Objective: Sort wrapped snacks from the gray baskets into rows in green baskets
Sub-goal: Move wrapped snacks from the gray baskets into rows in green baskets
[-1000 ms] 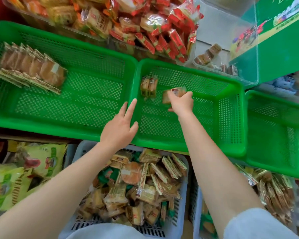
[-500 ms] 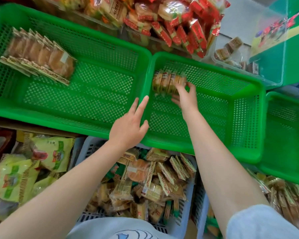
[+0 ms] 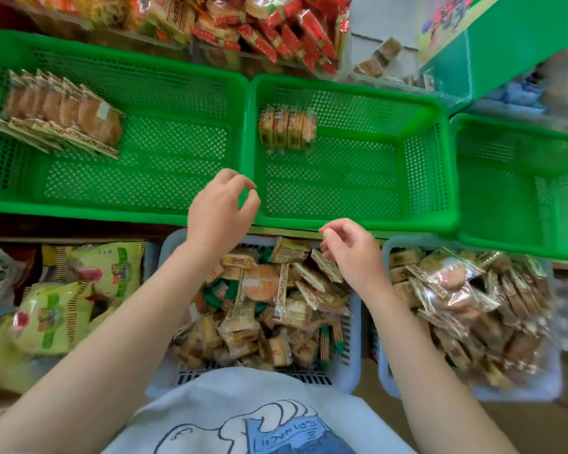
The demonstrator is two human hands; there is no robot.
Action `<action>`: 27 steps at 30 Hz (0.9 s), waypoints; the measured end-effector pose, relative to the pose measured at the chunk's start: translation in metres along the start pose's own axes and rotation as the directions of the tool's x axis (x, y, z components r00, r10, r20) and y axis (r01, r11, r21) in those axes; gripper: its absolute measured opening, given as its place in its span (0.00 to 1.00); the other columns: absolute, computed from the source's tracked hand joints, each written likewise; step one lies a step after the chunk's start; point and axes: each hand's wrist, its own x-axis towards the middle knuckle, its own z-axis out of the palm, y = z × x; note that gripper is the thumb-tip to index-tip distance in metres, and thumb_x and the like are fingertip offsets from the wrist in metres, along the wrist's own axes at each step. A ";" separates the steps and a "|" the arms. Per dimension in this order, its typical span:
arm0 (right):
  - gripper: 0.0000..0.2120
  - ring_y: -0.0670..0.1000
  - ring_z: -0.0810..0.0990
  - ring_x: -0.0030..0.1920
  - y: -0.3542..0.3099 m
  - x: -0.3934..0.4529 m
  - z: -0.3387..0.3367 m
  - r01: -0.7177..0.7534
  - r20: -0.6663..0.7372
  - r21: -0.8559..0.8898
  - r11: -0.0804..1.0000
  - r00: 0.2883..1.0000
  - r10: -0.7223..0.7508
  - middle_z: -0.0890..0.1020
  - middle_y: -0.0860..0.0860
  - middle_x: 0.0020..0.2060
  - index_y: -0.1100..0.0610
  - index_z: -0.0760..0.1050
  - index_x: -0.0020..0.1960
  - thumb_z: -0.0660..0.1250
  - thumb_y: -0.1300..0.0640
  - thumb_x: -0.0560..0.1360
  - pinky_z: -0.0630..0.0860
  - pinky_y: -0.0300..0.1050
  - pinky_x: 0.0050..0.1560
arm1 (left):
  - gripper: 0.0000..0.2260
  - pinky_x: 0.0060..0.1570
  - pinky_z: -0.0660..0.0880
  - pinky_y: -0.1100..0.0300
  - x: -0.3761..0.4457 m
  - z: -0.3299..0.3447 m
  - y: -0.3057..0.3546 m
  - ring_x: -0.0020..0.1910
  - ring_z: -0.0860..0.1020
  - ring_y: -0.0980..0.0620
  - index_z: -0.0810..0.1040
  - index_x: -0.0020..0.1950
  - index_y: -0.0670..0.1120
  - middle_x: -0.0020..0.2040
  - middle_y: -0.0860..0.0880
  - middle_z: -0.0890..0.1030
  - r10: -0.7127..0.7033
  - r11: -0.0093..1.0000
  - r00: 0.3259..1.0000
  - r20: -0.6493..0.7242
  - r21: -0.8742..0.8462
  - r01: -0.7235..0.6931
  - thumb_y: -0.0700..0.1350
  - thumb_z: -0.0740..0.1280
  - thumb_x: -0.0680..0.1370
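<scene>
Two hands are hovering empty over the middle gray basket [image 3: 351, 326]: the right hand [image 3: 351, 253], fingers loosely curled, is nearer its snack heap [image 3: 259, 306], directly below; the left hand [image 3: 218, 211] is relaxing past its far rim.

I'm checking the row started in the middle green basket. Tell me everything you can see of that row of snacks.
The row of snacks is a few small square packets in clear wrap, tan inside with yellow-and-red labels. They stand on edge, packed side by side, at the far-left corner of the middle green basket, on its mesh floor. Neither hand touches them.
</scene>
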 end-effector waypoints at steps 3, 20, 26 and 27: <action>0.06 0.50 0.78 0.54 0.054 -0.010 0.011 -0.059 -0.033 -0.278 0.959 0.998 0.052 0.78 0.49 0.52 0.52 0.77 0.56 0.64 0.54 0.80 0.73 0.38 0.47 | 0.10 0.38 0.69 0.56 -0.040 0.009 0.003 0.44 0.77 0.50 0.80 0.55 0.47 0.47 0.53 0.78 0.013 0.998 0.998 0.066 -0.056 -0.009 0.49 0.61 0.83; 0.33 0.62 0.74 0.66 0.146 0.020 0.021 -0.175 0.049 -0.407 0.896 0.976 0.213 0.64 0.59 0.74 0.46 0.64 0.77 0.71 0.45 0.76 0.76 0.52 0.59 | 0.09 0.41 0.76 0.57 -0.111 0.051 0.010 0.42 0.78 0.57 0.79 0.59 0.51 0.51 0.53 0.83 -0.172 0.956 0.830 0.530 -0.113 0.271 0.48 0.61 0.82; 0.27 0.60 0.78 0.60 0.150 0.020 0.018 -0.140 -0.006 -0.404 0.904 0.989 0.150 0.70 0.58 0.70 0.48 0.69 0.74 0.69 0.50 0.77 0.77 0.49 0.51 | 0.09 0.39 0.75 0.60 -0.112 0.057 0.027 0.43 0.81 0.57 0.79 0.56 0.52 0.49 0.54 0.83 -0.198 0.944 0.825 0.529 -0.125 0.306 0.46 0.60 0.83; 0.25 0.60 0.78 0.59 0.149 0.019 0.014 -0.141 -0.018 -0.382 0.913 0.989 0.145 0.73 0.58 0.67 0.49 0.71 0.73 0.69 0.50 0.77 0.77 0.49 0.49 | 0.08 0.36 0.72 0.63 -0.113 0.059 0.030 0.42 0.81 0.58 0.79 0.56 0.52 0.48 0.54 0.83 -0.206 0.940 0.823 0.530 -0.128 0.318 0.45 0.60 0.83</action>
